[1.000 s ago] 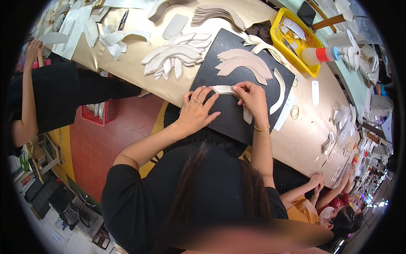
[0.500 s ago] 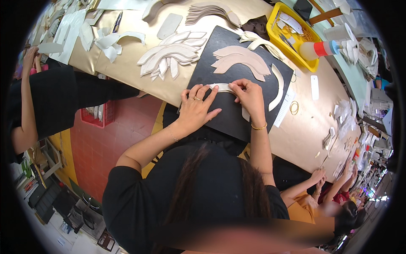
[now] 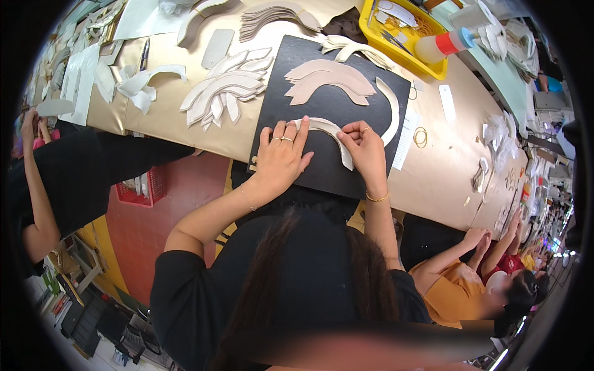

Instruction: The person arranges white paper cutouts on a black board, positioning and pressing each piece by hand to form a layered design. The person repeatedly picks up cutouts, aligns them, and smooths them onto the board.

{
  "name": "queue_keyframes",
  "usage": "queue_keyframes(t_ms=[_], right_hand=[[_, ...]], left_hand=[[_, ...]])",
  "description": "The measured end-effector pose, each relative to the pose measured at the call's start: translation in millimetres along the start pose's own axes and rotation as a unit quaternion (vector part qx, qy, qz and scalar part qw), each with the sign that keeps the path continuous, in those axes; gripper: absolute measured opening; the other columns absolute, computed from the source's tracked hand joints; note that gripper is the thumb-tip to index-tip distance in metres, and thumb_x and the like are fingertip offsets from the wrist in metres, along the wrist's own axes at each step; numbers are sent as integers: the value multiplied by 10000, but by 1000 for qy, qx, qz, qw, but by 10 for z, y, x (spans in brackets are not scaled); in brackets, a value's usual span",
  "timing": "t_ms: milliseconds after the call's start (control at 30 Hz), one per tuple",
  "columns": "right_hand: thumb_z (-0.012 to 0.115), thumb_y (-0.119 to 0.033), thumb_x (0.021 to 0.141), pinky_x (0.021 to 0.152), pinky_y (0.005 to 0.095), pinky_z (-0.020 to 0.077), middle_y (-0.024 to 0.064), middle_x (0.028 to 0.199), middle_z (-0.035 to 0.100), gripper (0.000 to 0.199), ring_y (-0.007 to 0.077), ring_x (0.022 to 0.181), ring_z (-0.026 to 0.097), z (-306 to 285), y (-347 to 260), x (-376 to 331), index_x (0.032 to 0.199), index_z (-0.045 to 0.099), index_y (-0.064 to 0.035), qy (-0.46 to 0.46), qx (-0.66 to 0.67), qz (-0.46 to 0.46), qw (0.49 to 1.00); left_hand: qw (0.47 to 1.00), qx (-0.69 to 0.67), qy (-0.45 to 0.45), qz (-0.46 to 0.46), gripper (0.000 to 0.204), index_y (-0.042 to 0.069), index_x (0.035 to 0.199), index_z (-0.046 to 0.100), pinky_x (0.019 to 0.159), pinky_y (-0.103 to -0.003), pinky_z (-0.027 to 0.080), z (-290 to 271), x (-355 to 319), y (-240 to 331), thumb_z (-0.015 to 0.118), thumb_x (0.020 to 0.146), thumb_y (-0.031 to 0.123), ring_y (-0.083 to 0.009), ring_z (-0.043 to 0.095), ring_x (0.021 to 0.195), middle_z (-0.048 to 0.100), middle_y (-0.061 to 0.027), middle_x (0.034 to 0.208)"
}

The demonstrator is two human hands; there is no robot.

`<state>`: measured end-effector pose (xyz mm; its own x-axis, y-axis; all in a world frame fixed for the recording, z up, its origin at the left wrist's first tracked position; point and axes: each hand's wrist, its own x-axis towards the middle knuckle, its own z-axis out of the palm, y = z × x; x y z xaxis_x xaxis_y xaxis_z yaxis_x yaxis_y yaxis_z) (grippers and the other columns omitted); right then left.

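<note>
A curved white strip point(image 3: 335, 135) lies arched on a black board point(image 3: 300, 52) in front of me. My left hand point(image 3: 281, 151) rests with fingers spread at the strip's left end, a fingertip pressing on it. My right hand point(image 3: 366, 153) pinches the strip's right side between thumb and fingers. Beyond my hands, several pinkish-beige curved pieces point(image 3: 331, 80) overlap on the board. Another curved cream strip point(image 3: 390, 111) lies along the board's right side, and more cream strips point(image 3: 356, 51) cross its far edge.
Left of the board, a pile of white curved pieces point(image 3: 226, 86) covers part of the gold-covered table point(image 3: 433, 179). A yellow tray point(image 3: 440, 69) with a glue-like bottle point(image 3: 442, 44) stands far right. Rubber bands point(image 3: 420, 137) lie nearer. Co-workers sit right and stand left.
My right hand has shifted down along the strip, and more of its arch shows now. The left hand stays at the strip's left end. The whole view has moved slightly.
</note>
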<state>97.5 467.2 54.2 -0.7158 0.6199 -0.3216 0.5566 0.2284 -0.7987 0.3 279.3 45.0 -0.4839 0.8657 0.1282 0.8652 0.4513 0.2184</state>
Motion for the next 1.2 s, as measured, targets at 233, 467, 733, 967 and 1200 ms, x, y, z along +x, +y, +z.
queue_keyframes(t_ms=[233, 467, 733, 967, 1200], right_hand=[[733, -148, 857, 633, 307, 517, 106, 727, 695, 172, 196, 637, 668, 12, -20, 23, 895, 693, 15, 4, -30, -20, 999], [713, -142, 861, 646, 320, 524, 112, 732, 702, 163, 212, 649, 682, 29, 5, 16, 904, 696, 15, 12, -32, -28, 999], [694, -115, 889, 612, 280, 526, 100, 761, 709, 202, 174, 628, 700, -19, -164, -34, 1014, 690, 45, 0, 69, 15, 997], [679, -95, 904, 597, 284, 531, 118, 790, 711, 291, 173, 627, 714, -80, -371, 22, 1164, 668, 36, -65, -3, -31, 997], [663, -49, 908, 603, 282, 537, 126, 832, 709, 248, 161, 628, 706, -89, -458, 54, 1144, 667, 25, -78, -29, -55, 995]], left_hand=[[999, 27, 10, -17, 742, 127, 1460, 491, 937, -477, 323, 74, 40, 73, 730, 840, 458, -298, 459, 1120, 514, -113, 1152], [999, 35, 16, -8, 718, 163, 1447, 517, 929, -476, 322, 55, 68, 65, 726, 835, 476, -294, 465, 1087, 505, -100, 1080], [999, -35, 1, -32, 710, 120, 1416, 529, 975, -508, 317, 51, 35, 10, 748, 826, 447, -330, 456, 1181, 518, -128, 1207], [998, -51, 19, -8, 635, 132, 1402, 539, 1092, -569, 260, 91, -120, 132, 735, 858, 394, -382, 338, 1376, 393, -192, 1477], [997, -67, 15, -28, 561, 199, 1357, 594, 1096, -579, 266, 130, -27, 98, 748, 846, 370, -386, 355, 1377, 414, -186, 1474]])
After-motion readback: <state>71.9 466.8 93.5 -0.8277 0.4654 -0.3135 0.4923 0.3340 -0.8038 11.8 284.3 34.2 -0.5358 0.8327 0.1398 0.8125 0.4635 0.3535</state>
